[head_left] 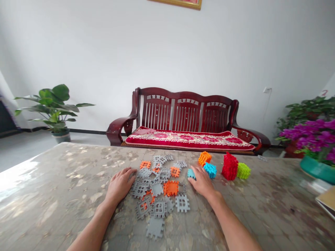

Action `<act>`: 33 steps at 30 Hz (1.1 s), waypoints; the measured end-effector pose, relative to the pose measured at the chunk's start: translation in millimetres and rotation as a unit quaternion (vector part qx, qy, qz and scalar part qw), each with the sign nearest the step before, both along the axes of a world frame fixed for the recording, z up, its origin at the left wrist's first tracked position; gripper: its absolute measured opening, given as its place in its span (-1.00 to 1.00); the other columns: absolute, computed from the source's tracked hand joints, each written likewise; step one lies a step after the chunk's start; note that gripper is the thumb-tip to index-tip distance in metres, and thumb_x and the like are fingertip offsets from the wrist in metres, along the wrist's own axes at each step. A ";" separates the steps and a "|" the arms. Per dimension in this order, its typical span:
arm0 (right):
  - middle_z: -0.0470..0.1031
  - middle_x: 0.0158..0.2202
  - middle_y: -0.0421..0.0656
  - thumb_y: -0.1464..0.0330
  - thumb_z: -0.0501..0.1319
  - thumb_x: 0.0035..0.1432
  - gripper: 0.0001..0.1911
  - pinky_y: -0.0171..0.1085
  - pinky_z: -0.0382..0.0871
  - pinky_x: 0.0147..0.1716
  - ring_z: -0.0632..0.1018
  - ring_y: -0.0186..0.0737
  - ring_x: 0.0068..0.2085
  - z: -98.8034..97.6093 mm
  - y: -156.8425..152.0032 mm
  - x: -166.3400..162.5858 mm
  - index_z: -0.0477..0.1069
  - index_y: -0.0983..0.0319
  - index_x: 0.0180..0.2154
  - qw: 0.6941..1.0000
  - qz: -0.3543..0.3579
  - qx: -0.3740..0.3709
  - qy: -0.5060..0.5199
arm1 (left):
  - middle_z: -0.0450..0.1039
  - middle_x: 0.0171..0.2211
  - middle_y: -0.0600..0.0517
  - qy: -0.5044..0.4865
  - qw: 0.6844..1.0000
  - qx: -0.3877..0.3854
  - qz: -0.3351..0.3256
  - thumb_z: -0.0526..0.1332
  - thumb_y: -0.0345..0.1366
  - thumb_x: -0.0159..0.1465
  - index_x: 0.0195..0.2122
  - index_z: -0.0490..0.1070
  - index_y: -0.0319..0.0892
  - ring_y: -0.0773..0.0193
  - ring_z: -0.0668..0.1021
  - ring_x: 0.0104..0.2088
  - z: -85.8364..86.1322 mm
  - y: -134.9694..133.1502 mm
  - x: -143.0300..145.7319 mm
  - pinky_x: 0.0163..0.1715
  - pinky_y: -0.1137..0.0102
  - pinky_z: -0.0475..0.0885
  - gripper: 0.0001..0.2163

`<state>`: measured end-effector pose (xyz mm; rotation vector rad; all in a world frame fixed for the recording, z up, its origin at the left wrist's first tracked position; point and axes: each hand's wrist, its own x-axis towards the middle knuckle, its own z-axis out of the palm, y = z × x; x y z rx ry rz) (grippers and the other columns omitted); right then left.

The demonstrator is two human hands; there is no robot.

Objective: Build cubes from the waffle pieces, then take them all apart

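Small teal plastic lattice tile (pixel 191 173): lying flat at the 2 o'clock edge of the loose pile of grey and orange notched square tiles (pixel 159 190). Judged light, thin and stiff, with toothed edges and open windows. It is probably sliding readily on a glossy surface. Best hold is likely across two opposite edges, or a fingertip hooked in a window to tip it up. It does not look fragile.

Right hand (pixel 202 181): lying palm down, its fingertips touching and partly covering the teal tile. The fingers are curling slightly. Whether the thumb is pinching the tile cannot be told.

Left hand (pixel 119 186): resting palm down at 9 o'clock of the pile, fingers apart and flat, tips touching the outermost grey tiles and gripping nothing.

Marbled glossy tabletop (pixel 52 195): carrying everything. From the right hand, a blue assembled cube (pixel 210 169) is sitting just beside it at 1 o'clock and an orange cube (pixel 204 158) at 12 o'clock. A taller red block (pixel 229 166) and a lime-green cube (pixel 243 170) are standing side by side towards 2 o'clock.
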<state>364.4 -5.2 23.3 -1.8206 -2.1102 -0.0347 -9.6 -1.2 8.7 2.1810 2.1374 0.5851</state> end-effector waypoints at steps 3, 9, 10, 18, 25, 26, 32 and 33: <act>0.37 0.22 -0.04 0.38 0.21 0.13 -0.41 -0.07 0.10 0.26 0.30 0.02 0.24 2.2 -3.8 -5.4 0.31 0.22 0.22 0.999 0.017 0.027 0.001 | 0.41 0.18 -0.02 0.005 1.000 -0.003 0.003 0.00 -0.20 0.33 0.08 0.47 0.01 0.13 0.44 0.16 1.0 -0.5 0.5 0.17 0.19 0.26 -0.62; 0.38 0.23 -0.16 0.34 0.19 0.20 -0.67 0.03 0.01 0.29 0.22 0.00 0.30 1.9 -8.3 -10.7 0.51 0.09 0.01 0.994 0.096 0.043 -0.024 | 0.40 0.19 -0.04 0.012 1.000 -0.006 -0.003 -0.03 -0.19 0.34 0.09 0.46 -0.01 0.10 0.44 0.17 0.0 0.4 -0.5 0.18 0.15 0.27 -0.61; 0.41 0.19 -0.16 0.34 0.17 0.23 -0.71 0.04 0.03 0.28 0.25 0.00 0.28 1.1 -7.8 -9.2 0.53 0.10 -0.04 0.994 0.095 0.039 -0.025 | 0.40 0.18 -0.04 0.012 1.000 -0.004 -0.003 -0.02 -0.19 0.33 0.09 0.46 -0.01 0.10 0.44 0.17 -0.4 0.6 -0.7 0.18 0.16 0.27 -0.61; 0.46 0.13 -0.06 0.48 0.11 0.21 -0.68 0.03 0.08 0.28 0.31 0.00 0.26 -3.4 -4.4 0.5 0.55 0.17 -0.09 0.997 0.042 0.065 -0.011 | 0.40 0.19 -0.03 0.011 1.000 -0.001 0.001 -0.01 -0.20 0.34 0.09 0.46 0.00 0.12 0.43 0.18 -0.5 0.2 -0.1 0.17 0.18 0.28 -0.62; 0.40 0.19 -0.05 0.13 0.28 0.15 -0.56 0.01 0.17 0.24 0.34 -0.01 0.22 9.7 -22.4 -37.6 0.48 0.13 0.04 0.970 0.202 0.049 0.125 | 0.40 0.19 -0.02 0.013 1.000 -0.004 0.005 -0.01 -0.20 0.34 0.09 0.46 0.01 0.12 0.45 0.16 3.4 -2.4 2.2 0.18 0.17 0.27 -0.62; 0.36 0.23 -0.03 0.03 0.32 0.08 -0.43 0.02 0.16 0.25 0.31 0.02 0.24 11.7 -26.7 -44.8 0.44 0.13 0.09 0.963 0.235 0.031 0.127 | 0.40 0.19 -0.03 0.012 1.000 -0.005 0.004 -0.01 -0.20 0.34 0.09 0.46 0.00 0.11 0.45 0.16 3.7 -2.5 2.3 0.18 0.17 0.27 -0.62; 0.08 0.38 -0.07 -0.25 0.32 -0.18 0.02 0.14 -0.07 0.33 0.09 0.13 0.36 14.7 -50.7 -75.0 0.23 0.02 0.27 0.933 0.347 -0.057 0.074 | 0.40 0.19 -0.04 0.012 1.000 -0.006 0.003 -0.01 -0.21 0.34 0.09 0.46 -0.01 0.10 0.43 0.17 4.0 -2.1 2.2 0.18 0.15 0.27 -0.63; 0.05 0.39 -0.09 -0.25 0.32 -0.17 0.01 0.16 -0.11 0.33 0.06 0.14 0.37 14.1 -54.0 -78.4 0.21 0.00 0.27 0.930 0.358 -0.061 0.065 | 0.39 0.19 -0.04 0.013 1.000 -0.006 0.002 -0.01 -0.21 0.34 0.09 0.46 -0.01 0.10 0.43 0.18 4.0 -2.2 2.4 0.18 0.15 0.27 -0.63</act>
